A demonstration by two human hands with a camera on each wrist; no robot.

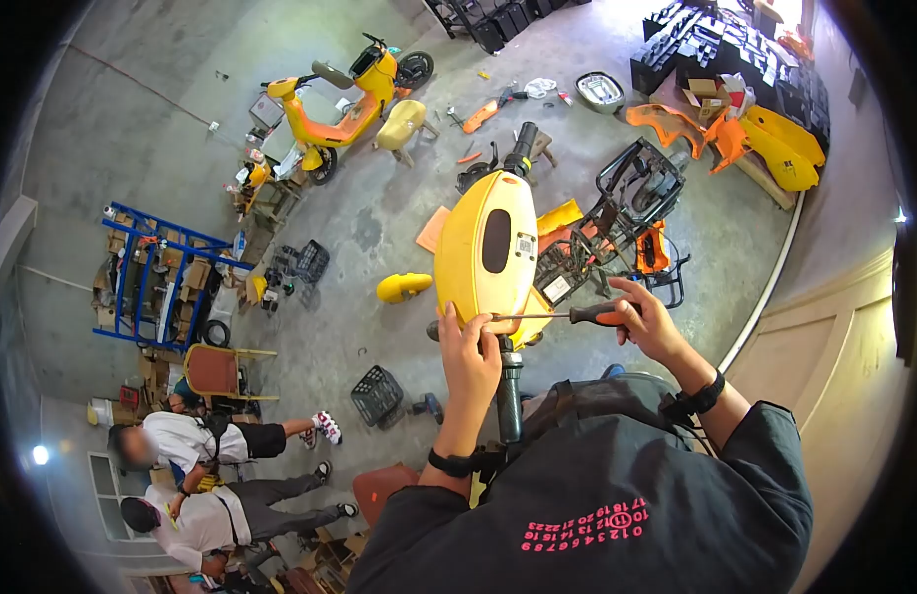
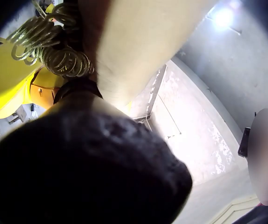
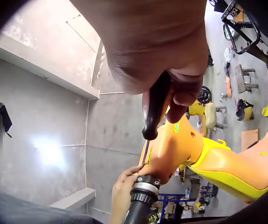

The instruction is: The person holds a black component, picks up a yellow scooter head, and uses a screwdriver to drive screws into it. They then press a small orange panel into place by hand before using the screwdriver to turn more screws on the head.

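A yellow scooter handlebar cover (image 1: 488, 247) stands in front of me above a black handlebar grip (image 1: 510, 391). My right hand (image 1: 648, 322) grips the red and black handle of a screwdriver (image 1: 577, 315); its shaft runs left to the cover's lower edge. My left hand (image 1: 468, 348) grips that lower edge, fingertips at the screwdriver's tip. The right wrist view shows the screwdriver (image 3: 153, 109) in my right hand (image 3: 171, 70), the left hand (image 3: 124, 186), the grip (image 3: 141, 205) and the cover's underside (image 3: 180, 144). The left wrist view is mostly blocked; a coiled cable (image 2: 50, 46) and the cover (image 2: 3, 74) show.
A stripped scooter frame (image 1: 627, 213) stands just beyond the cover. A whole yellow scooter (image 1: 349, 94), a blue rack (image 1: 151, 277), black crates (image 1: 377, 394) and orange panels (image 1: 725, 134) lie around the concrete floor. Two people (image 1: 201, 465) sit at lower left. A wall runs along the right.
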